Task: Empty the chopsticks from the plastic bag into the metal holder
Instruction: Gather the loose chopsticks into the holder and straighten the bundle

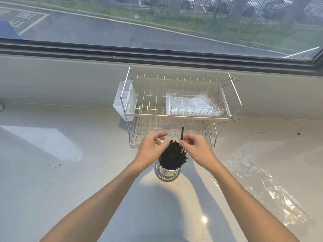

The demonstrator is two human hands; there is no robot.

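White painted characters (22,19) are showing on the road (87,30) outside the window, upside down in the head view, one reading like 用, the other one not legible; nothing else is readable.

Both bare forearms reach forward, converging. The left hand (151,151) curls with thumb and forefinger apart; the right hand (197,148) pinches thumb against forefinger.

Dish rack (176,109) blocks just behind the metal holder (167,172); counter (70,180) open left; plastic bag (258,186) right.
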